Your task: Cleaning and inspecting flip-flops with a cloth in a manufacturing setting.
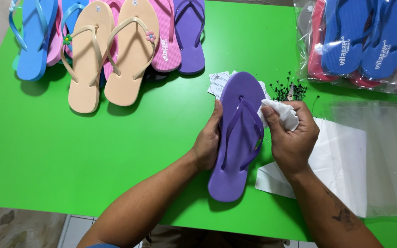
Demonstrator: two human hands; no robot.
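**Purple flip-flop held sole-side up, both hands on it**

Forearms come in from the bottom edge; we see both wrists meet at the purple flip-flop (pixel 238 138). Our left hand (pixel 207 142) grips its left edge, fingers curled under, thumb along the rim. Our right hand (pixel 292 135) is closed around a crumpled white cloth (pixel 281 114), pressed against the flip-flop's right edge near the strap.

Flip-flop orientation: long axis runs near-vertical in view, tilted slightly, toe end away from us and a bit to the right, heel end toward us, past the left palm's heel. Strap side faces up. It sits between the two sets of fingers, heel end close over the green table (pixel 93 151); we cannot tell whether it touches.

Just beyond the left fingertips: small white paper tags (pixel 219 82), partly under the toe end. Just beyond the right knuckles: a cluster of small black fasteners (pixel 288 90). Under and outward of the right wrist: white flat bags (pixel 336 156), then a clear plastic sheet (pixel 387 151).

Well beyond the left fingers: a row of flip-flops – beige pair (pixel 109 55), pink (pixel 168 46), another purple one (pixel 190 36), light blue (pixel 33 39). Far past the right fingers: bagged blue flip-flops (pixel 368 36).
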